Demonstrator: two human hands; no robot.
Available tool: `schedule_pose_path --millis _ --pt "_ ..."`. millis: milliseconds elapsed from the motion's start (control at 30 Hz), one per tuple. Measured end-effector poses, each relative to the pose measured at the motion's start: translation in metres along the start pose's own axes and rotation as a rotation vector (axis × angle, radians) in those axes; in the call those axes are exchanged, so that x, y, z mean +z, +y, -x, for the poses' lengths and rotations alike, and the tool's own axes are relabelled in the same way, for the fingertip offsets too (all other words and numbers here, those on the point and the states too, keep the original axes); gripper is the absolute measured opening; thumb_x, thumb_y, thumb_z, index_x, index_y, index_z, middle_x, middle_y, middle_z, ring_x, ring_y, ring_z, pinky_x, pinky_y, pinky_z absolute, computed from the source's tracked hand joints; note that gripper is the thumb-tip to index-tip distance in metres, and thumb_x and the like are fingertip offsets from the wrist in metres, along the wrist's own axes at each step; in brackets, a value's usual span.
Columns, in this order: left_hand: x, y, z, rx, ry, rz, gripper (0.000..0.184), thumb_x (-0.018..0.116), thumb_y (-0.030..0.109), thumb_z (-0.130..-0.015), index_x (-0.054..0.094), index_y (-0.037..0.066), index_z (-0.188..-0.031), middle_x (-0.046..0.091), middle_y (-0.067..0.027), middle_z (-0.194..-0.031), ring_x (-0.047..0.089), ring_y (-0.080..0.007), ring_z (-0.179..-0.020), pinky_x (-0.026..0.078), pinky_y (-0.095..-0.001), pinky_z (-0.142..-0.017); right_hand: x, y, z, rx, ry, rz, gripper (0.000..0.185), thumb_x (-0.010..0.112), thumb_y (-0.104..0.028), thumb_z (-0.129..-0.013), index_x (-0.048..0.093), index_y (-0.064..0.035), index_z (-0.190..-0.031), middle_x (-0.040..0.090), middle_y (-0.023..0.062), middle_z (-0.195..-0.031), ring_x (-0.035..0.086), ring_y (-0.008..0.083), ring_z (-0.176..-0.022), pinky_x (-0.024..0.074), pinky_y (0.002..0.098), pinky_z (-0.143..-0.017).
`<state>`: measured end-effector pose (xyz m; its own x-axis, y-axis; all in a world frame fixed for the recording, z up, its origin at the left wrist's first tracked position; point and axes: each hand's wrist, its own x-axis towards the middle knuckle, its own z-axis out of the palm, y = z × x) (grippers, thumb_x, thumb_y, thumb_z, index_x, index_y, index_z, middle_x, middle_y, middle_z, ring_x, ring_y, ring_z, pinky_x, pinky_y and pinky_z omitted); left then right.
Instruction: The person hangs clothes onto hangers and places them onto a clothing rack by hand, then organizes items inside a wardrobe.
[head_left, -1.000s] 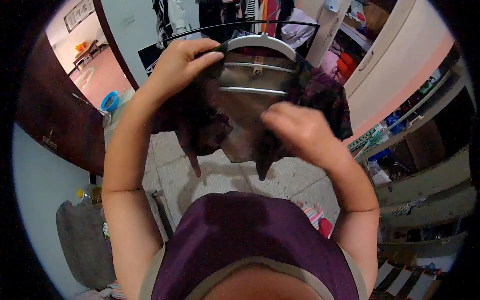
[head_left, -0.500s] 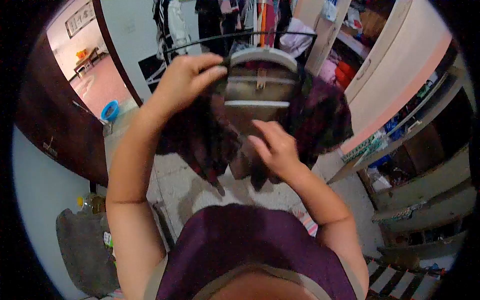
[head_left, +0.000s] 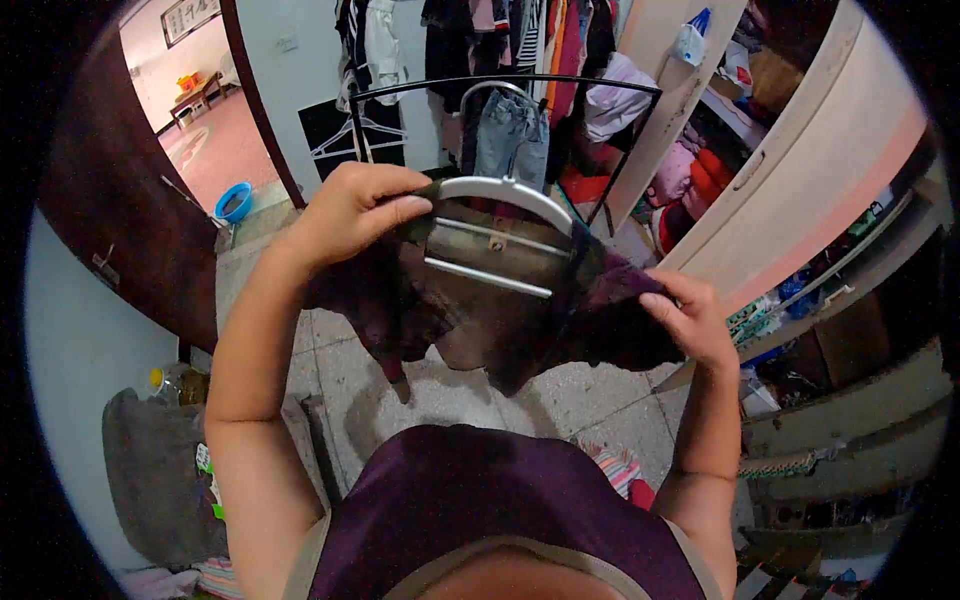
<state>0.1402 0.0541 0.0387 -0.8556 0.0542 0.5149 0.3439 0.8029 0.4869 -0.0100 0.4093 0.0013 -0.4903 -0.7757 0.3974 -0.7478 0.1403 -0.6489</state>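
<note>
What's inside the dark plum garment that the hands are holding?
In the dark plum garment, a white hanger, two pale bars below it and a tan tag show. Cloth covers the hanger's ends, and anything inside the side folds cannot be seen.

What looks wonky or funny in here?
The white hanger inside the dark garment looks askew: its bars slope down toward the right hand instead of lying level. The bright clothes in the open cupboard look jumbled, too. I see no clear spill.
</note>
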Motion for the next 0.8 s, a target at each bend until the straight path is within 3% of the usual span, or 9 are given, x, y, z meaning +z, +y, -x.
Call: schedule_pose_path --millis 67,200,300,467,533,600,633,800 --pt "0.003 -0.007 0.004 -0.044 -0.030 0.043 0.020 0.061 0.016 -0.080 0.062 0.000 -0.092 0.063 -0.0129 -0.078 0.060 -0.0202 -0.068 0.046 -0.0277 -0.064 0.007 0.004 0.001 0.143 -0.098 -0.178 0.020 0.057 -0.016 -0.084 0.059 0.0024 -0.092 0.057 0.0065 -0.077 0.054 0.0126 -0.074 0.0433 0.0265 -0.068" --pt "0.006 -0.026 0.000 -0.137 -0.107 -0.012 0.020 0.062 0.015 -0.079 0.062 0.000 -0.091 0.063 -0.0124 -0.077 0.060 -0.0209 -0.067 0.046 -0.0292 -0.064 0.031 0.027 -0.014 0.165 -0.039 -0.278 0.021 0.055 -0.017 -0.085 0.058 0.0032 -0.090 0.056 0.0031 -0.076 0.051 0.0110 -0.071 0.0418 0.0262 -0.065" --pt "0.021 -0.066 -0.002 -0.139 -0.022 -0.003 0.022 0.062 0.015 -0.078 0.061 0.001 -0.095 0.062 -0.0127 -0.084 0.060 -0.0243 -0.074 0.046 -0.0306 -0.068 0.049 0.045 -0.030 0.229 0.012 -0.361 0.022 0.055 -0.018 -0.086 0.057 0.0036 -0.088 0.056 0.0013 -0.076 0.049 0.0098 -0.071 0.0409 0.0257 -0.064" --pt "0.038 -0.118 -0.016 0.216 0.275 -0.410 0.029 0.063 0.010 -0.072 0.059 0.006 -0.100 0.057 -0.0113 -0.098 0.054 -0.0299 -0.093 0.043 -0.0383 -0.079 0.078 0.067 -0.077 0.293 0.095 -0.409 0.023 0.055 -0.019 -0.086 0.057 0.0037 -0.085 0.053 -0.0012 -0.072 0.048 0.0079 -0.070 0.0396 0.0238 -0.063" --pt "0.053 -0.142 -0.010 0.355 0.200 -0.435 0.032 0.062 0.007 -0.068 0.058 0.007 -0.100 0.056 -0.0107 -0.100 0.055 -0.0294 -0.091 0.045 -0.0367 -0.076 0.089 0.074 -0.101 0.293 0.110 -0.405 0.023 0.055 -0.019 -0.086 0.057 0.0034 -0.084 0.052 -0.0022 -0.071 0.047 0.0071 -0.068 0.0388 0.0228 -0.062" --pt "0.068 -0.167 -0.004 0.364 0.041 -0.365 0.036 0.060 0.005 -0.067 0.057 0.009 -0.102 0.056 -0.0097 -0.102 0.056 -0.0286 -0.088 0.048 -0.0352 -0.071 0.100 0.083 -0.129 0.329 0.108 -0.401 0.022 0.055 -0.019 -0.086 0.057 0.0028 -0.083 0.052 -0.0026 -0.070 0.046 0.0065 -0.067 0.0378 0.0220 -0.061" --pt "0.074 -0.181 -0.004 0.313 -0.060 -0.357 0.036 0.059 0.003 -0.068 0.056 0.009 -0.103 0.055 -0.0094 -0.104 0.058 -0.0291 -0.084 0.049 -0.0352 -0.067 0.106 0.088 -0.142 0.357 0.105 -0.402 0.022 0.055 -0.019 -0.086 0.057 0.0025 -0.082 0.052 -0.0028 -0.070 0.045 0.0063 -0.066 0.0373 0.0216 -0.060" --pt "0.078 -0.259 -0.015 0.155 -0.063 -0.231 0.030 0.055 0.001 -0.071 0.054 0.008 -0.100 0.053 -0.0096 -0.103 0.058 -0.0314 -0.079 0.048 -0.0383 -0.065 0.132 0.116 -0.192 0.329 0.102 -0.289 0.021 0.055 -0.019 -0.086 0.056 0.0009 -0.080 0.050 -0.0035 -0.068 0.044 0.0059 -0.065 0.0366 0.0222 -0.059"
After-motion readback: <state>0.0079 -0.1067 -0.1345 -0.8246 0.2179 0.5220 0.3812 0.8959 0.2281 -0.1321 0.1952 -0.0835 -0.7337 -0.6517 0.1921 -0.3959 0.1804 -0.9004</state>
